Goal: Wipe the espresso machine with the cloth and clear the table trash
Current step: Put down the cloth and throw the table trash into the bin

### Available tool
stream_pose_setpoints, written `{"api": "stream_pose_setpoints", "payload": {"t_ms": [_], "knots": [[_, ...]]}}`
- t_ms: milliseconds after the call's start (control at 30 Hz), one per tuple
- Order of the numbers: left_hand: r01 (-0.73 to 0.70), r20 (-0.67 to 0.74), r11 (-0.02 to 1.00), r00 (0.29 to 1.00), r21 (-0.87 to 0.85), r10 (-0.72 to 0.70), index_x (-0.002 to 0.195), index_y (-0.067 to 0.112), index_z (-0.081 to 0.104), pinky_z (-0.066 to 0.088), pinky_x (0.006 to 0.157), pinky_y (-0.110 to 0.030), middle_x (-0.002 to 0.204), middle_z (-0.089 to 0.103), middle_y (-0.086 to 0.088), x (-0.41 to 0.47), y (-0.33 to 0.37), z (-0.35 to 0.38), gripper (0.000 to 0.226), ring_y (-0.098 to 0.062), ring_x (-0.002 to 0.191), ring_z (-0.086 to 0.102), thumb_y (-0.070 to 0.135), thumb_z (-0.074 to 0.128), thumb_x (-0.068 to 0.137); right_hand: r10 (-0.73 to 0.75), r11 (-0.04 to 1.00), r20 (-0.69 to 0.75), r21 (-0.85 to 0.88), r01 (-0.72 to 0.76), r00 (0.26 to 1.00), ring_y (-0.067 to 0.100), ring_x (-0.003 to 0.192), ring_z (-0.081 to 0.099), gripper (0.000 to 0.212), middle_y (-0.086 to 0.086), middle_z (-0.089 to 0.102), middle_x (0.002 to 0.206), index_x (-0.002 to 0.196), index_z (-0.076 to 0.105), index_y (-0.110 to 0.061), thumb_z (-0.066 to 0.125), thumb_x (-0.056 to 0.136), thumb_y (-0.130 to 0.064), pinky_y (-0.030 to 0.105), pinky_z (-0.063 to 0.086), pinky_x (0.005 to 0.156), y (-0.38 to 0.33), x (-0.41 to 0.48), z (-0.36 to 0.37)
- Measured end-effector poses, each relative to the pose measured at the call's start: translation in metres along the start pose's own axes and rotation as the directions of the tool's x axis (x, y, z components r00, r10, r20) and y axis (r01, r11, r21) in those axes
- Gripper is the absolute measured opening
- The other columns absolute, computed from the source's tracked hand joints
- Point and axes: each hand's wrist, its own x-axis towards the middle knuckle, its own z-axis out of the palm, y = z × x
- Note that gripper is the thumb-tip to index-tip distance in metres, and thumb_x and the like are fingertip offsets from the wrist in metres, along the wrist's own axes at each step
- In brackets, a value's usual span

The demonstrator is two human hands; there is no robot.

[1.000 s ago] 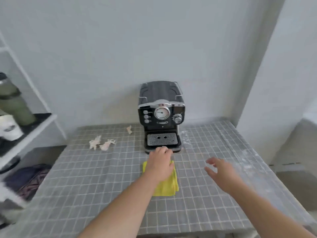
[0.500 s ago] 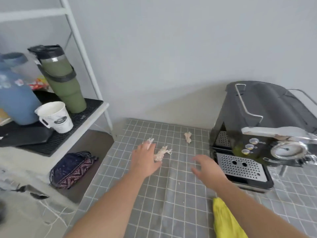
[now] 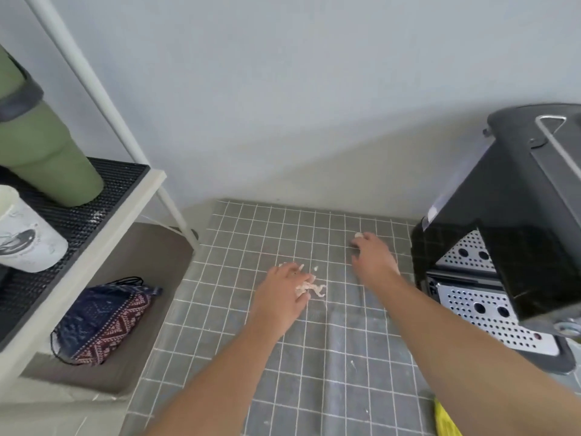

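Head view, looking down across a grey tiled bench [image 3: 245, 234] set against a pale wall. Left grip [image 3: 283, 292] palm-down near the middle, fingers spread loosely over a crumpled paper scrap [image 3: 314, 289], touching but not seen closed round it. Right grip [image 3: 374, 258] further back, just beside the espresso machine [image 3: 518, 247], fingertips bent onto a smaller scrap [image 3: 358, 236]; impossible to tell whether pinched or merely touched. One tiny fleck [image 3: 316, 268] between the two grips, apart from both. Yellow cloth [image 3: 446, 420] at the bottom right edge, mostly cut off, untouched by either grip. Left of the bench, a white shelf [image 3: 122, 212] carrying a green tumbler [image 3: 47, 152] and a white cup [image 3: 25, 234] on a black mat; lower down, a patterned bag [image 3: 103, 322]. Step in hand, by the look of things: gathering the paper trash; wiping either done or pending, not tellable from here. Probably best done by curling the left fingers inward and under the crumpled scrap, raking in loose strands rather than pressing flat. For the small scrap, a fingertip-and-thumb pinch and a straight lift. Worth collecting the fleck too. Likely risks: torn bits left behind, the creased bench covering dragged along, the right forearm brushing the machine's drip tray.
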Motion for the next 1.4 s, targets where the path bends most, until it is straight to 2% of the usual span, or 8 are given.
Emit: {"api": "stream_pose_setpoints", "payload": {"t_ms": [100,233,367,500,800,933,1133,1400], "knots": [[-0.005,-0.027,0.999,1.0,-0.046,0.004,0.125,0.032,0.059,0.042,0.102,-0.025,0.129,0.056,0.011,0.0,-0.001,0.004,0.036,-0.009,0.121,0.046,0.023,0.057,0.091,0.017,1.0,-0.005,0.016,-0.017,1.0,0.03,0.104,0.058,0.036,0.012,0.055,0.124,0.106,0.066,-0.007,0.043,0.083,0.009,0.03,0.046,0.082,0.003,0.005,0.003],[0.023,-0.048,0.997,0.999,-0.073,-0.026,0.12,0.026,0.065,0.042,0.102,-0.025,0.124,0.063,0.005,-0.001,0.004,0.001,0.034,-0.013,0.114,0.054,0.012,0.059,0.089,0.0,0.991,-0.023,0.131,0.003,1.0,0.029,0.103,0.062,0.036,0.012,0.06,0.125,0.11,0.068,-0.009,0.04,0.091,0.003,0.034,0.05,0.094,0.005,-0.011,-0.002],[-0.001,-0.089,0.996,0.996,-0.09,-0.007,0.115,0.023,0.069,0.046,0.096,-0.028,0.119,0.067,0.001,-0.013,0.025,-0.005,0.032,-0.017,0.11,0.058,0.01,0.062,0.087,-0.068,0.972,-0.113,0.218,0.091,0.991,0.016,0.088,0.06,0.032,0.006,0.062,0.121,0.112,0.067,-0.014,0.044,0.093,-0.004,0.021,0.047,0.082,0.023,-0.052,-0.008],[-0.076,-0.122,0.992,0.99,-0.103,0.063,0.111,0.021,0.071,0.048,0.092,-0.027,0.115,0.068,0.0,-0.036,0.069,-0.003,0.03,-0.019,0.107,0.06,0.008,0.064,0.085,-0.131,0.975,-0.091,0.168,0.145,0.987,0.02,0.105,0.06,0.033,0.004,0.06,0.124,0.113,0.066,-0.015,0.042,0.093,-0.008,0.022,0.041,0.089,0.057,-0.104,-0.018],[-0.381,0.026,0.922,0.923,-0.065,0.383,0.115,0.025,0.068,0.038,0.096,-0.023,0.12,0.065,0.005,-0.126,0.263,0.081,0.035,-0.015,0.115,0.054,0.009,0.059,0.086,0.198,0.924,-0.197,0.364,-0.116,0.96,0.023,0.103,0.064,0.032,0.005,0.067,0.118,0.106,0.071,-0.014,0.049,0.086,-0.003,0.024,0.044,0.09,0.253,-0.287,-0.05],[-0.563,0.115,0.82,0.812,-0.107,0.572,0.116,0.023,0.068,0.039,0.099,-0.025,0.121,0.066,0.003,-0.176,0.383,0.148,0.033,-0.017,0.115,0.055,0.013,0.059,0.086,0.399,0.866,-0.235,0.414,-0.281,0.886,0.02,0.104,0.061,0.032,0.003,0.065,0.12,0.108,0.07,-0.012,0.048,0.087,-0.003,0.017,0.039,0.086,0.366,-0.403,-0.072],[-0.753,0.322,0.624,0.55,-0.208,0.771,0.117,0.022,0.067,0.038,0.1,-0.026,0.125,0.064,-0.002,-0.275,0.533,0.245,0.034,-0.018,0.12,0.052,0.012,0.056,0.087,0.717,0.668,-0.306,0.559,-0.492,0.627,0.024,0.099,0.062,0.028,0.007,0.068,0.109,0.102,0.073,-0.012,0.05,0.086,-0.005,0.017,0.037,0.081,0.497,-0.575,-0.069],[-0.844,0.634,0.477,0.233,-0.244,0.737,0.11,0.015,0.07,0.046,0.091,-0.034,0.109,0.067,-0.006,-0.363,0.586,0.343,0.027,-0.024,0.107,0.056,0.012,0.057,0.087,0.932,0.265,-0.041,0.756,-0.599,0.361,0.027,0.094,0.063,0.026,0.012,0.069,0.105,0.097,0.073,-0.007,0.051,0.085,-0.001,0.019,0.038,0.076,0.548,-0.679,0.036]]}}
